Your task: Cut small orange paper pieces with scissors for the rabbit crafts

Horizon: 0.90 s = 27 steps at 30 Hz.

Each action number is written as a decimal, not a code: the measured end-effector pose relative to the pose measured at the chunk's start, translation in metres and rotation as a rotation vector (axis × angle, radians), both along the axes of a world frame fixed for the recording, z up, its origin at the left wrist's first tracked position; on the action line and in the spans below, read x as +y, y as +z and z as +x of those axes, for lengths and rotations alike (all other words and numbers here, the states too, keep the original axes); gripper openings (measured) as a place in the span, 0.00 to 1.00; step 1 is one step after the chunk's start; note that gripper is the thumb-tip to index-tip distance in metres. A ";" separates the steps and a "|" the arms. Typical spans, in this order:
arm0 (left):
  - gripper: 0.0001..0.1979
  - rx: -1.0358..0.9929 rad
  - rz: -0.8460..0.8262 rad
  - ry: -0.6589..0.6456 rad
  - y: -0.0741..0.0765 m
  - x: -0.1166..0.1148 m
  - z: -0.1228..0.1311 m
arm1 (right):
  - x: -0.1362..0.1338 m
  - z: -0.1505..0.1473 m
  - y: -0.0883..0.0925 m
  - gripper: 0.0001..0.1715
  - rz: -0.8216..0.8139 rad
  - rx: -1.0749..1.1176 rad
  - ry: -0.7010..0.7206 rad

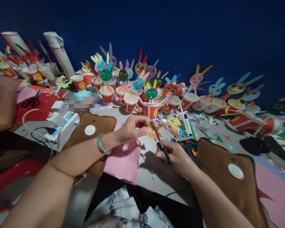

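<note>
Grey tabletop (154, 175): left fingers (142, 130) pinch one orange scrap (150, 128), right fingers (160, 155) grip one scissors (160, 141).

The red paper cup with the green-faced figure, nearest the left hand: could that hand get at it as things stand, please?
Probably yes: the left hand sits just before the red paper cup with nothing standing between, though its fingers pinch an orange scrap at the scissors in the right hand.
</note>
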<state>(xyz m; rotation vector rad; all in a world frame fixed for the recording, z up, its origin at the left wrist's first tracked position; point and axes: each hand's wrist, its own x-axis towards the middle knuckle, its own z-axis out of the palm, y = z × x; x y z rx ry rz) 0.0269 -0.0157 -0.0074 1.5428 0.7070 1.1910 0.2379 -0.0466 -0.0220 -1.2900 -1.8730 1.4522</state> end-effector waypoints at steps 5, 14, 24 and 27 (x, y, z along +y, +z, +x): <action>0.07 0.007 0.084 0.077 0.003 0.001 0.000 | 0.000 0.000 0.000 0.30 -0.016 -0.005 0.009; 0.09 -0.093 -0.076 -0.064 0.004 -0.002 0.003 | -0.001 -0.001 0.003 0.31 -0.014 -0.028 0.028; 0.09 -0.103 -0.057 -0.035 -0.001 0.002 0.004 | 0.001 -0.003 0.006 0.31 -0.079 -0.013 0.036; 0.09 -0.096 -0.042 -0.032 -0.001 0.002 0.004 | 0.001 -0.002 0.005 0.30 -0.078 -0.018 0.046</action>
